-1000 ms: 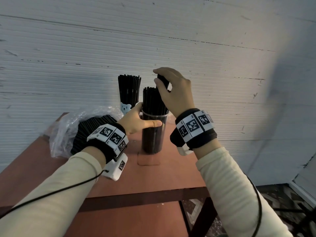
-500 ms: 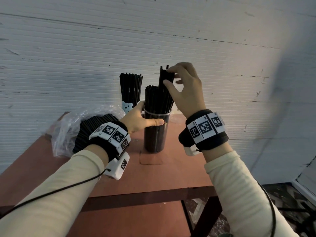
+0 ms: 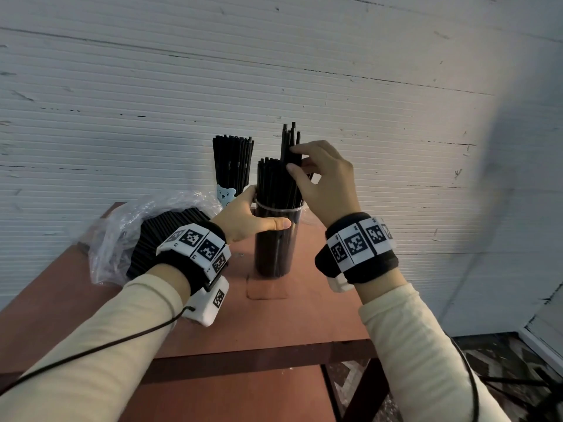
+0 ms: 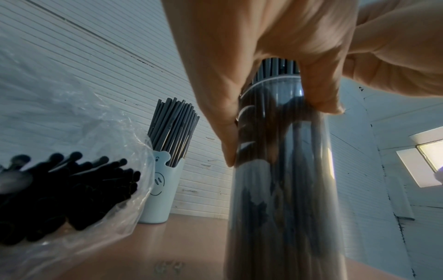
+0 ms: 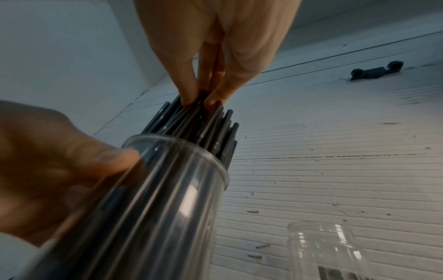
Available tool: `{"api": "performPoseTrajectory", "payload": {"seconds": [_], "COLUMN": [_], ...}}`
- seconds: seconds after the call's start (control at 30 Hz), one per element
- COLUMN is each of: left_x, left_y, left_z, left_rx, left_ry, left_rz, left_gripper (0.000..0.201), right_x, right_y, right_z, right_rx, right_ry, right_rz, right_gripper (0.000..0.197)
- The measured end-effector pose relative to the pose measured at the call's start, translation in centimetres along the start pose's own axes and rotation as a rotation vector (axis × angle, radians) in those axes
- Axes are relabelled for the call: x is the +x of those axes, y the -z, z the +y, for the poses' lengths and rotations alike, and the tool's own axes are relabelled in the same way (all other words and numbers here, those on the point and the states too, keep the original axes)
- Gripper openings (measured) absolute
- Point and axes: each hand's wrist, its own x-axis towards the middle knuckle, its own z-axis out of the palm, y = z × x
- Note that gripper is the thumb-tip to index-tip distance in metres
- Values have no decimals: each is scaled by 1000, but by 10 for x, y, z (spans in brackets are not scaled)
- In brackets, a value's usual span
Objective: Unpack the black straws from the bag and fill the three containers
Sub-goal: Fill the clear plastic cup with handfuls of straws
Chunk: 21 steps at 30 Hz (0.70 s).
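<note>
Straws [image 3: 291, 144] pinched by right hand [image 3: 327, 181]; left hand [image 3: 246, 217] grips container [image 3: 275, 251].

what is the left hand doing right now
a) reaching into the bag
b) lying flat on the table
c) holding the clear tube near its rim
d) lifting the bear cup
c: the left hand is wrapped around the clear tube just under its rim, while the right hand pinches a few straws above it.
</note>
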Motion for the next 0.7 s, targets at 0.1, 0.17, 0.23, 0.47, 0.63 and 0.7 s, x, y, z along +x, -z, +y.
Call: {"api": "performPoseTrajectory", "payload": {"seconds": [0.1, 0.17, 0.23, 0.47, 0.63, 0.7], "left_x": [-1, -1, -1, -1, -2, -2], "left_y": [1, 0, 0, -2, -2, -2], "left_z": [0, 0, 0, -2, 0, 0], "left_rx": [-7, -12, -17, -42, -46, -41], "left_ry": [-5, -7, -10, 8, -8, -11], "left_rz": [-8, -7, -1, -5, 5, 3], "left_gripper": [87, 90, 89, 89, 92, 96], "right_x": [-9, -14, -18, -9, 7, 10], "right_y": [-2, -3, -3, -1, -6, -10], "right_z": [2, 3, 3, -1, -17, -20], "right_rx": [-47, -94, -118, -100, -35, -61], "right_ry": [10, 20, 35, 19, 30, 40], "right_rz": [4, 14, 30, 34, 24, 23], "right_gripper": [20, 18, 16, 14, 36, 31]}}
